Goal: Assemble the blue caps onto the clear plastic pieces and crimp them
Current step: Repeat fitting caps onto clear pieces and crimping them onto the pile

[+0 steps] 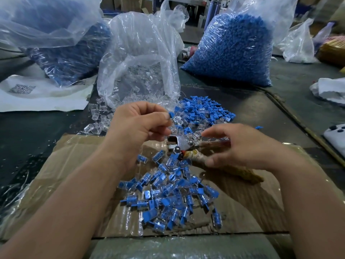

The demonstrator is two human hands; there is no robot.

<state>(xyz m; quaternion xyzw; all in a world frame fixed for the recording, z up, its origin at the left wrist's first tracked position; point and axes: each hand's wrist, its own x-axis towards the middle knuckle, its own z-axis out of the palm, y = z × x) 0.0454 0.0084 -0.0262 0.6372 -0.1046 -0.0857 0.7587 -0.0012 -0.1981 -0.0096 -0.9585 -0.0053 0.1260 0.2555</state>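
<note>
My left hand [139,124] pinches a small blue cap [171,114] between thumb and fingertip, above the crimping tool's metal jaws [177,143]. My right hand [240,146] grips the tool's handles, one wrapped in tan tape [197,156]. Loose blue caps [203,109] and clear plastic pieces [99,116] lie mixed on the table just beyond my hands. A pile of assembled pieces [171,195], clear with blue caps, lies on the cardboard sheet [74,157] below the tool.
An open bag of clear pieces [138,58] stands behind the hands. Bags of blue caps stand at the back right [235,49] and back left [65,53]. White paper with a QR code [37,94] lies left. A white device [336,135] sits at the right edge.
</note>
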